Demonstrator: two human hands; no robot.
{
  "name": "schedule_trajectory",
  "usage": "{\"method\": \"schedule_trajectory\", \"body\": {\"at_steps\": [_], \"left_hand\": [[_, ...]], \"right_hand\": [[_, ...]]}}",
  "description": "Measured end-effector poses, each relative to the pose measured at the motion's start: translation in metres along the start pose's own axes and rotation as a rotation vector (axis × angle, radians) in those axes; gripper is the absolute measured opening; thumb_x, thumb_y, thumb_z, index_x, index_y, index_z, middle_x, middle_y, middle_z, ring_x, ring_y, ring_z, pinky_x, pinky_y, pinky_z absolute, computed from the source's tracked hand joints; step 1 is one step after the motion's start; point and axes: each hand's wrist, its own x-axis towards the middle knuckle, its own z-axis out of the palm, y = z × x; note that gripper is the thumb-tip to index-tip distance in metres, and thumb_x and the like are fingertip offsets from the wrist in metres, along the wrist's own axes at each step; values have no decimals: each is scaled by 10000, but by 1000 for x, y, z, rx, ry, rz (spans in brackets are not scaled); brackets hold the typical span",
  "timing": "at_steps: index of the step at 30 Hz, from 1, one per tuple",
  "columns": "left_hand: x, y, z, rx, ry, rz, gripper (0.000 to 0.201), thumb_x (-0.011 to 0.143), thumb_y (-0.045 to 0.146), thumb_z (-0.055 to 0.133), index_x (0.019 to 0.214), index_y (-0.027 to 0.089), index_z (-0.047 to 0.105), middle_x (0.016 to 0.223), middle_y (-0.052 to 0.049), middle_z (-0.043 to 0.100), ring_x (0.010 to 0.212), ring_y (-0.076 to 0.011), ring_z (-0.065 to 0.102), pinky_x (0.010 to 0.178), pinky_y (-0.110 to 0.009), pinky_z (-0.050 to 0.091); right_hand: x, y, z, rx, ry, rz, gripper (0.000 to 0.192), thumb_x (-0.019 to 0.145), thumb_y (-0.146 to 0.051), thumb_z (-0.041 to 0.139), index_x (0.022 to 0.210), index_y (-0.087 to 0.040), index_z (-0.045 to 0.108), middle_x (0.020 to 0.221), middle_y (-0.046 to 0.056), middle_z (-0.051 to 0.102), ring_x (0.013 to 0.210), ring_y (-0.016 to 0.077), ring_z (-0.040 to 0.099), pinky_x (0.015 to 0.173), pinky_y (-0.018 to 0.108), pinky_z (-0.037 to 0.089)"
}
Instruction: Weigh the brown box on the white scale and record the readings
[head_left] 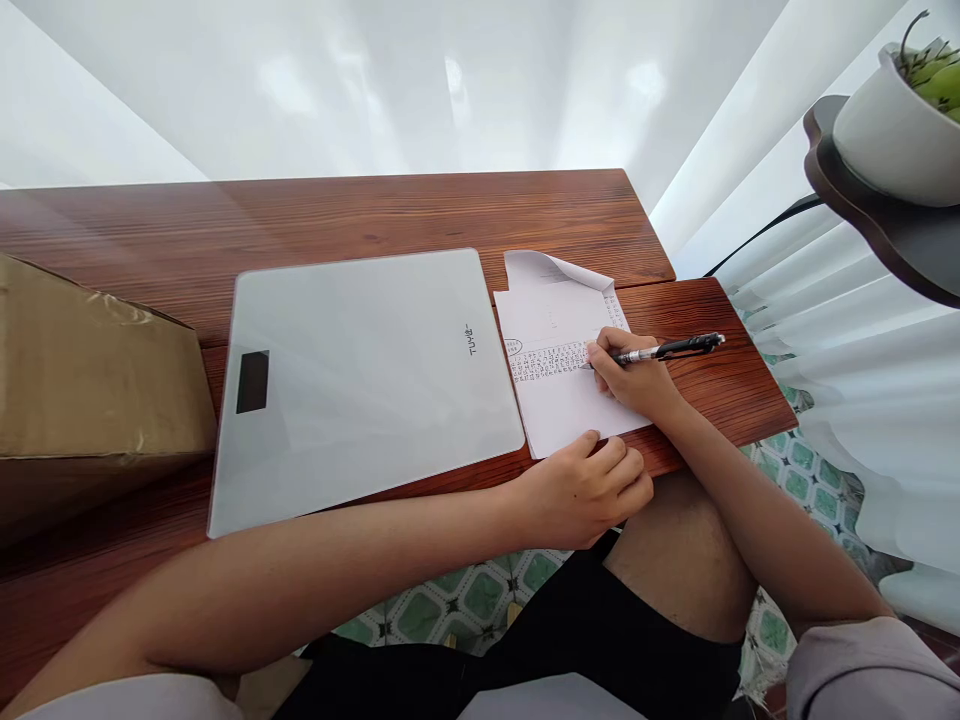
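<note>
My right hand (pixel 630 375) is closed round a black pen (pixel 679 347), its tip touching a white sheet of paper (pixel 574 415). Rows of small handwritten characters fill the middle of the sheet, beside a small oval mark at its left. The sheet's top part is folded back and curls up. My left hand (pixel 585 490) rests by the bottom edge of the paper, its fingers curled in a loose fist and the fingertips partly hidden. Nothing shows in it. Left of the paper lies a flat white glass scale (pixel 367 370) with a dark display.
A brown cardboard box (pixel 97 390) stands at the left on the wooden table (pixel 420 215). Past the table's right end, a white pot (pixel 892 135) with green contents sits on a dark wavy-edged stand (pixel 862 225). White curtains (pixel 450 90) hang behind. Green patterned tiles (pixel 480 595) cover the floor.
</note>
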Motion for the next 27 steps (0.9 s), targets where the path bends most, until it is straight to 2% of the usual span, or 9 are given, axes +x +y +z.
{"method": "schedule_trajectory", "body": {"at_steps": [20,24,27], "left_hand": [[0,1,1,-1,36,-5,259,928,176,432,1121,89,583,976,-92,583,863,-234,548,773,-371,430],[0,0,2,10,30,-7,269,934,175,424,1134,89,581,1005,-105,593,885,-238,549,804,-377,433],[0,0,1,10,9,-1,276,936,186,430,1148,90,577,1012,-111,594,892,-239,545,808,-377,433]], "right_hand": [[1,1,1,-23,22,-19,327,949,-329,562,655,-235,456,466,-70,546,406,110,490,515,274,417],[2,2,0,20,21,-3,331,955,-331,543,650,-238,452,454,-72,537,381,110,469,482,274,397],[3,2,1,-31,20,-15,349,948,-308,534,625,-241,420,443,-71,518,384,110,465,489,277,394]]}}
